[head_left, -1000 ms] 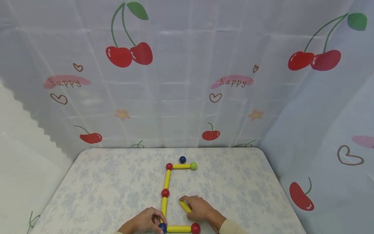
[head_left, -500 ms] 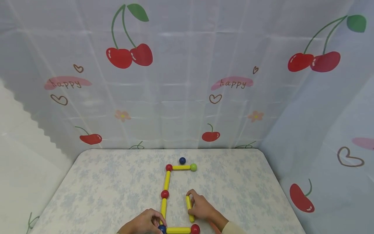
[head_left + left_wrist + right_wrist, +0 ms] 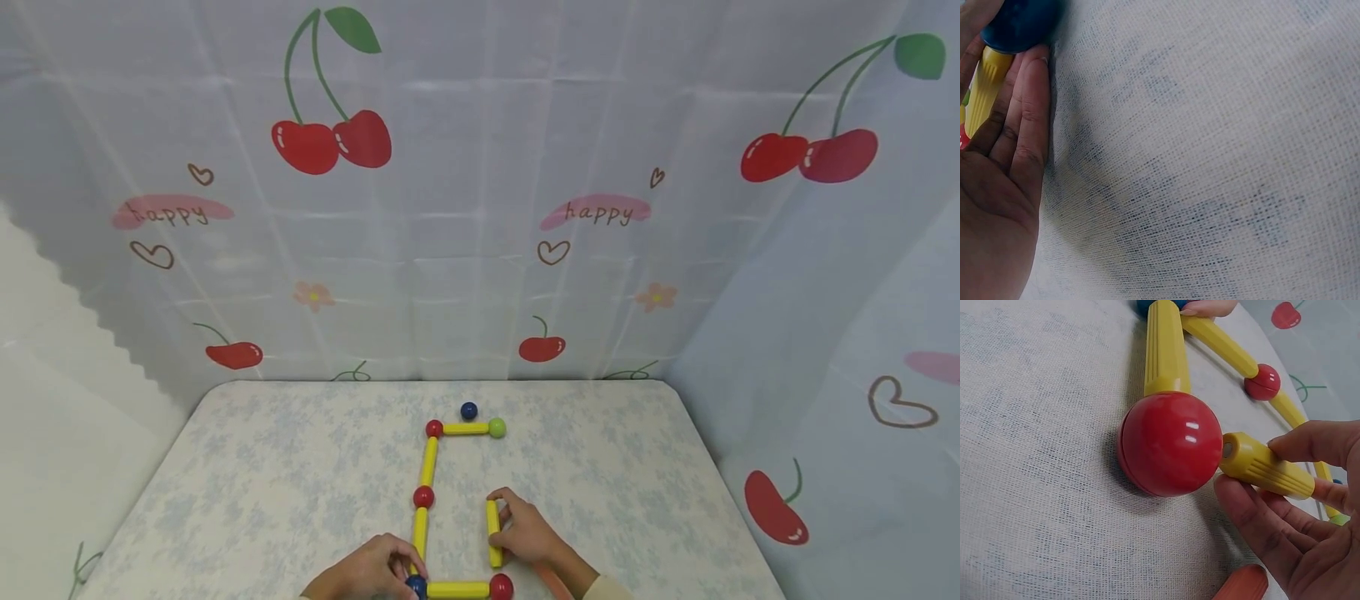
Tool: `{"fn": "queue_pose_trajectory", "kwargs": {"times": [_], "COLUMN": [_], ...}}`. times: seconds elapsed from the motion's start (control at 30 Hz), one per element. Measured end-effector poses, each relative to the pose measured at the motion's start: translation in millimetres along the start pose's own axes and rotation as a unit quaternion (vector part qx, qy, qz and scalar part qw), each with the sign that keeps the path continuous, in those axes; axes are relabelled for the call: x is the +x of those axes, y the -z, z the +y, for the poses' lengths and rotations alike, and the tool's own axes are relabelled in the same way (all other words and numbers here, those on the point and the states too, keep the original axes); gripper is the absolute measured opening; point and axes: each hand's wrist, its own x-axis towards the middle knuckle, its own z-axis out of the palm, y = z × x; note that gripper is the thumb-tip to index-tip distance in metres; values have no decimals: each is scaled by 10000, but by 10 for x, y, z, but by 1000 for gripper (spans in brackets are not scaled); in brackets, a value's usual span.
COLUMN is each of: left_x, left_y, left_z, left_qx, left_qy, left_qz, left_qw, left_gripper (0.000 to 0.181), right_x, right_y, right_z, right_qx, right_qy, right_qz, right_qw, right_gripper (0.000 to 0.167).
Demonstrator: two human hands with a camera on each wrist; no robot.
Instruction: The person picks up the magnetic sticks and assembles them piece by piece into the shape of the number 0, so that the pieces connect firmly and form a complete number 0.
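My left hand (image 3: 367, 568) holds a blue ball (image 3: 417, 587) at the near left corner of a magnetic stick-and-ball chain on the table. A yellow stick (image 3: 457, 590) runs right from it to a red ball (image 3: 501, 587). Between thumb and fingers, my right hand (image 3: 527, 533) pinches a loose yellow magnetic stick (image 3: 1269, 467), pointing away from me. In the right wrist view, its grey-tipped near end sits right at the side of that red ball (image 3: 1169, 444); whether they touch I cannot tell. The left wrist view shows fingers beside the blue ball (image 3: 1022, 22).
The chain continues up through a middle red ball (image 3: 423, 497) and a far red ball (image 3: 435, 428) to a green ball (image 3: 497, 427). A loose-looking blue ball (image 3: 468, 410) lies behind the far stick. An orange stick (image 3: 553, 579) lies by my right wrist.
My right hand has shifted right and turned the yellow stick from a slant to nearly straight, bringing its near end to the red ball. The left hand stays on the blue ball.
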Motion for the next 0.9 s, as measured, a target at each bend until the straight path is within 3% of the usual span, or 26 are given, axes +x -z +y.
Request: {"fn": "queue_pose_trajectory", "kwargs": {"times": [0.27,0.7,0.9], "left_x": [-8,17,4], "left_y": [-7,38,16], "left_z": [17,27,7], "left_qx": [-62,47,-32], "left_qy": [128,-104,-16], "left_qz": [14,-124,-144], "left_qw": [9999,9999,9999], "left_gripper": [18,24,21], "right_x": [-52,-55,-48], "right_y": [16,10,12], "right_z": [44,84,93], "right_qx": [95,72,-69], "right_qy": [37,-89,-110], "right_qz": [127,219,80], "right_qw": [9999,9997,9999], "right_gripper": [55,55,54]}}
